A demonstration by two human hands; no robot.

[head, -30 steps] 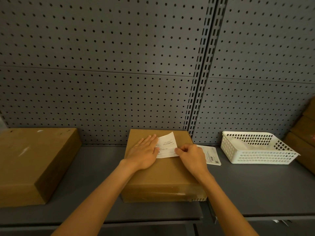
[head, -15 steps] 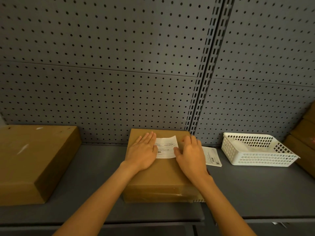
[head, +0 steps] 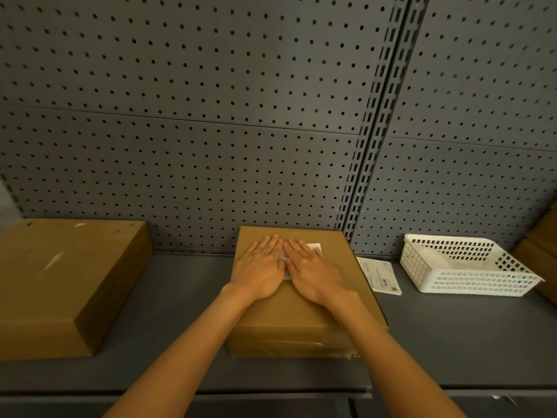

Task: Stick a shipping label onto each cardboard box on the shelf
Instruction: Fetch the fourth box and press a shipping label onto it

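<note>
Cardboard box, the middle one on the grey shelf, sits against the pegboard back wall with clear tape across its near face. A larger cardboard box lies well apart to its left, and the edge of more brown cartons shows at the far right. Between those cartons and the middle box stands a white slotted basket, pale sheets lying inside it — what they are cannot be told.

Both hands lie flat on top of the middle box, side by side and nearly touching. The left hand has its fingers straight and close together, pressing down on the box top at the left edge of the shipping label. The right hand is likewise spread flat, fingers straight, covering most of the label; neither hand grips anything. Only the label's far right corner and a thin strip between the hands show white.

A second printed label sheet lies flat on the shelf just beside the box's right edge, near the basket.
</note>
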